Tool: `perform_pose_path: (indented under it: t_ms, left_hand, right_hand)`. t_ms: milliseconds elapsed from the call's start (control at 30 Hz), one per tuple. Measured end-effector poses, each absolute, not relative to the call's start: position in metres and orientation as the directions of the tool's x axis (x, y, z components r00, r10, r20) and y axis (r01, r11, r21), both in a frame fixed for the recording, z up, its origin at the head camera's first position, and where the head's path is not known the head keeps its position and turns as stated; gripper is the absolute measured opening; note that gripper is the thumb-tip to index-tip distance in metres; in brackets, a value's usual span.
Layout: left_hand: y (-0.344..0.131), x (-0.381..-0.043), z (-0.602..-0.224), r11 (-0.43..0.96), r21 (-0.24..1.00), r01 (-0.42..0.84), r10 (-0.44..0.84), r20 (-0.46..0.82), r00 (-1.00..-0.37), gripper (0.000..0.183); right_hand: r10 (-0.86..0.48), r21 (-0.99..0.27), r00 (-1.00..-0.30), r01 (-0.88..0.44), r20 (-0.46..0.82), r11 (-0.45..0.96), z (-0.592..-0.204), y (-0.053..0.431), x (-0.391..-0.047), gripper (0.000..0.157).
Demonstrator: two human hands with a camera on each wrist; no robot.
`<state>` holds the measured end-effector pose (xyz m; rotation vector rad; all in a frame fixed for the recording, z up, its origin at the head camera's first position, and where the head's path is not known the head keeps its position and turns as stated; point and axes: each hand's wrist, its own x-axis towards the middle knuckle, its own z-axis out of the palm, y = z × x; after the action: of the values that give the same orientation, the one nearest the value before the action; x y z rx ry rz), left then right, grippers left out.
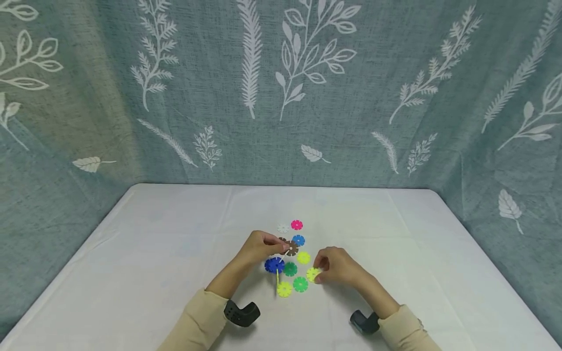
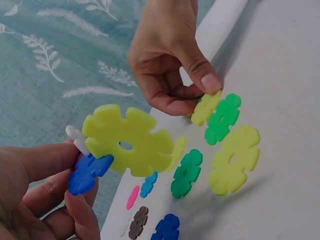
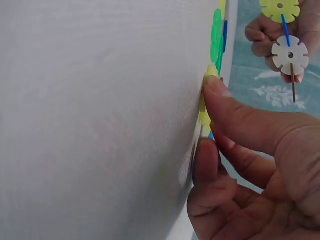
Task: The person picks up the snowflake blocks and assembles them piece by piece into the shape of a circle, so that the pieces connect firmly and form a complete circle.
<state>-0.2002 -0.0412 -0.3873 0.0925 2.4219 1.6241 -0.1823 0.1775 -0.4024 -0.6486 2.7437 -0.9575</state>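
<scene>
My left hand [image 1: 262, 247] holds up a small chain of slotted snowflake discs above the table. In it are a yellow disc [image 2: 145, 159], a blue disc [image 2: 85, 177], a white disc [image 3: 299, 59] and a brown disc [image 1: 291, 249], joined edge to edge at angles. Thumb and fingers grip the white and brown end, and the yellow one sticks out farthest from the hand. Over the right side of the loose discs, my right hand [image 1: 339, 266] pinches the edges of a single yellow disc [image 1: 312, 275] close to the tabletop.
Loose discs lie grouped on the white tabletop [image 1: 184, 243]: pink [image 1: 296, 224], white [image 1: 282, 228], light blue [image 1: 299, 240], green [image 1: 290, 269], light green [image 1: 300, 284] and yellow [image 1: 284, 290], among several. A patterned curtain [image 1: 210, 97] hangs behind. Both wrists carry black devices [image 1: 241, 313].
</scene>
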Motion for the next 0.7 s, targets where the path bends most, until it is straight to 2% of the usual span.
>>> perform_pose_path:
  t_ms: [233,433,700]
  left_hand:
    - [-0.0395,-0.1994,-0.3887,0.399,0.913,-0.080,0.179,-0.163,-0.970,0.014]
    - [-0.0427,-0.1989,-0.3901,0.386,0.921,-0.056,0.191,-0.140,-0.972,0.016]
    - [-0.0422,-0.1991,-0.3909,0.372,0.926,-0.057,0.201,-0.140,-0.969,0.016]
  right_hand:
    - [-0.478,-0.679,-0.877,-0.323,-0.048,0.659,-0.4016,0.1769,-0.1811,0.023]
    - [-0.483,-0.644,-0.871,-0.319,-0.089,0.695,-0.4022,0.1732,-0.1783,0.024]
    - [-0.482,-0.629,-0.874,-0.341,-0.062,0.698,-0.4043,0.1689,-0.1751,0.027]
